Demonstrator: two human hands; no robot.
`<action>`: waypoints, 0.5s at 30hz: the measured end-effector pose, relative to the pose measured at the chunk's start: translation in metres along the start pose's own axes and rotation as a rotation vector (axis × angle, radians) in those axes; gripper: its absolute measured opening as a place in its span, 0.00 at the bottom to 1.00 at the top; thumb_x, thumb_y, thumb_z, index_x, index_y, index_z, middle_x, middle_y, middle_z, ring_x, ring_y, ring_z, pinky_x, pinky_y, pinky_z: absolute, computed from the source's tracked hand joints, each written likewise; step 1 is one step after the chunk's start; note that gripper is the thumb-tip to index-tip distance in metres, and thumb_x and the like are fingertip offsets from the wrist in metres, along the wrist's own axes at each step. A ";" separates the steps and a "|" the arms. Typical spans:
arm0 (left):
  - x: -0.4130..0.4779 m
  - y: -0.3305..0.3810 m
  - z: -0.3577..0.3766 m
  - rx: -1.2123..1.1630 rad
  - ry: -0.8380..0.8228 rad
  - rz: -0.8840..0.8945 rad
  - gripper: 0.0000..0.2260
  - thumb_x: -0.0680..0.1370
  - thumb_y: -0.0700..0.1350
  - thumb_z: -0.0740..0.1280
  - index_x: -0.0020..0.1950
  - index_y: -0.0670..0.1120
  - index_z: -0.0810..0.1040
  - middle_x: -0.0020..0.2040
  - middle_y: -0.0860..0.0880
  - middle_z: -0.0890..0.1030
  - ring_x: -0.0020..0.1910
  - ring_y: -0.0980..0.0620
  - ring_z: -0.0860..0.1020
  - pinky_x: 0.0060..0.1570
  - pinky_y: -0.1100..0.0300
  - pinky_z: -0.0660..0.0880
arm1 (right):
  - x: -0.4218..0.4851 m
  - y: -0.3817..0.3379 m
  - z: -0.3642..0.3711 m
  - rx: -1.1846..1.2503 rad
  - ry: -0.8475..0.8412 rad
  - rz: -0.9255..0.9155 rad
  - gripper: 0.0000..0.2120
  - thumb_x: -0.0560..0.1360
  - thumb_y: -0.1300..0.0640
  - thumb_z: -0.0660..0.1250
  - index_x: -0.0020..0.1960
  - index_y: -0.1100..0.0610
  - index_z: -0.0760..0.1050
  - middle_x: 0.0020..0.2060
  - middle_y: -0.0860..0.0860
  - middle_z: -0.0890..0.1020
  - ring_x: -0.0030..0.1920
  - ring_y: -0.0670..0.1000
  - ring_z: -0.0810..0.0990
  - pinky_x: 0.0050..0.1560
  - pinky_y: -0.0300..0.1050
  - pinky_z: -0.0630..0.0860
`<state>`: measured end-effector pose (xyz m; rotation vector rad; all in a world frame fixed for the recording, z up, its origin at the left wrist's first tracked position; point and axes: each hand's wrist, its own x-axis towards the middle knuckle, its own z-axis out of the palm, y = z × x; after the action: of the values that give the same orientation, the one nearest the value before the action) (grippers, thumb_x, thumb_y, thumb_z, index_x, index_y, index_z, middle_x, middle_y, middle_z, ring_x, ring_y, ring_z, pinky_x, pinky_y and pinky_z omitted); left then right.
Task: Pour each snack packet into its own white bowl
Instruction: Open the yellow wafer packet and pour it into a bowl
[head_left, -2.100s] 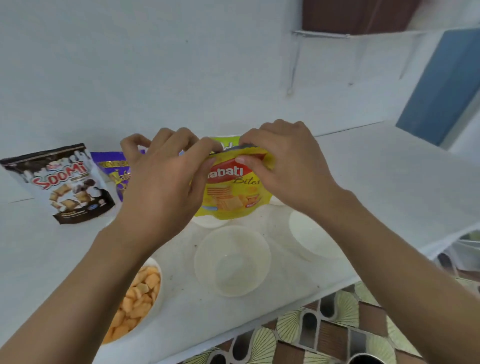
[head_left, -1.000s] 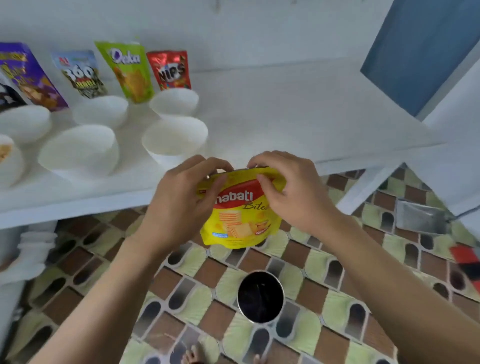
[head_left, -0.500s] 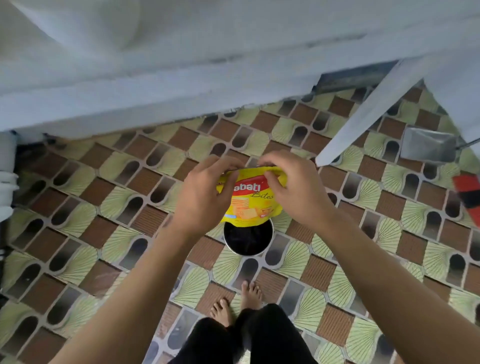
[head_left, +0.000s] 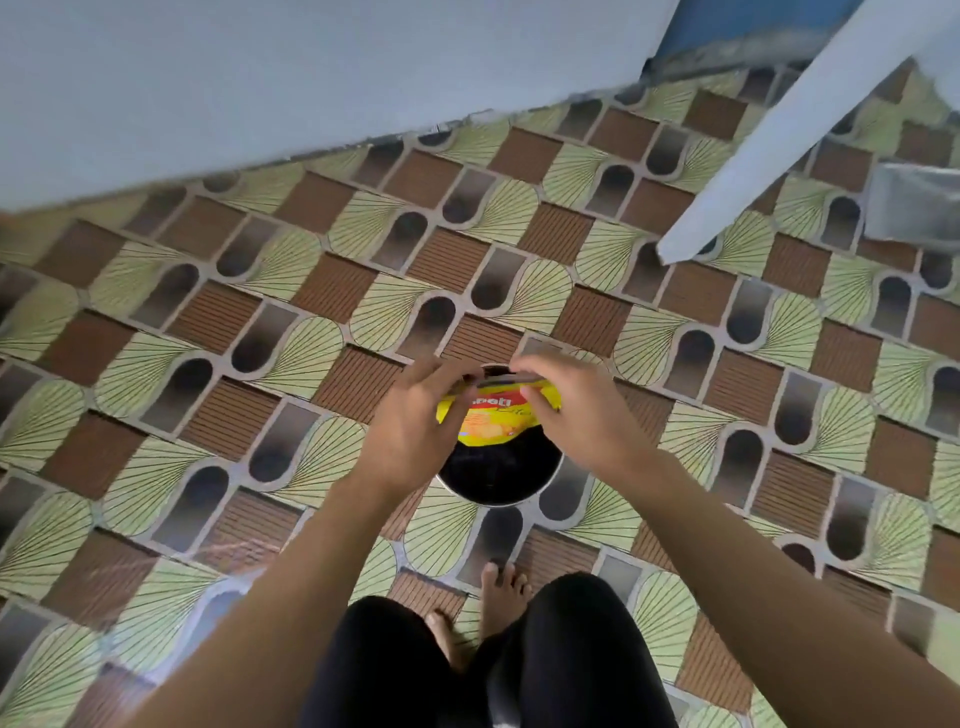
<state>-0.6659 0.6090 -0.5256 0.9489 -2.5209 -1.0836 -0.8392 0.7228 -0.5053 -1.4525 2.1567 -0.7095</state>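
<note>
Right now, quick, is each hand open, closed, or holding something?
Left hand: closed, fingers pinching the top edge of the yellow snack packet.
Right hand: closed, fingers pinching the same top edge, above the dark bin.

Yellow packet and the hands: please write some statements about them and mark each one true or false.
1. The left hand and the right hand both pinch the yellow packet near its top edge. True.
2. The packet is held over a white bowl. False: it is above a dark round container, and no bowl is in view.
3. The packet lies flat on the tiled floor. False: the hands hold it up above the container.
4. A bare foot shows on the floor on the near side of the container. True.
</note>
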 end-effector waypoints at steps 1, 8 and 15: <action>0.000 -0.005 0.005 -0.004 -0.043 -0.035 0.11 0.82 0.48 0.67 0.65 0.52 0.78 0.56 0.52 0.77 0.50 0.54 0.77 0.48 0.59 0.76 | -0.002 0.004 0.004 -0.004 -0.023 0.037 0.14 0.77 0.61 0.69 0.63 0.56 0.80 0.55 0.50 0.85 0.56 0.51 0.82 0.58 0.49 0.79; 0.015 0.019 -0.032 0.009 -0.069 -0.099 0.13 0.82 0.55 0.64 0.65 0.55 0.77 0.59 0.51 0.79 0.53 0.53 0.80 0.52 0.51 0.81 | -0.003 -0.018 -0.029 0.012 0.003 0.080 0.13 0.79 0.57 0.67 0.63 0.54 0.79 0.55 0.48 0.84 0.56 0.47 0.81 0.60 0.45 0.78; 0.016 0.148 -0.193 0.051 0.153 0.050 0.05 0.82 0.49 0.67 0.53 0.50 0.81 0.42 0.55 0.80 0.38 0.56 0.77 0.40 0.51 0.78 | 0.018 -0.162 -0.152 0.126 0.112 -0.066 0.06 0.79 0.56 0.68 0.55 0.54 0.80 0.43 0.47 0.83 0.42 0.45 0.81 0.44 0.47 0.79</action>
<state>-0.6621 0.5662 -0.2855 0.9387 -2.4439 -0.9007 -0.8247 0.6803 -0.2866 -1.4553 2.1122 -0.9537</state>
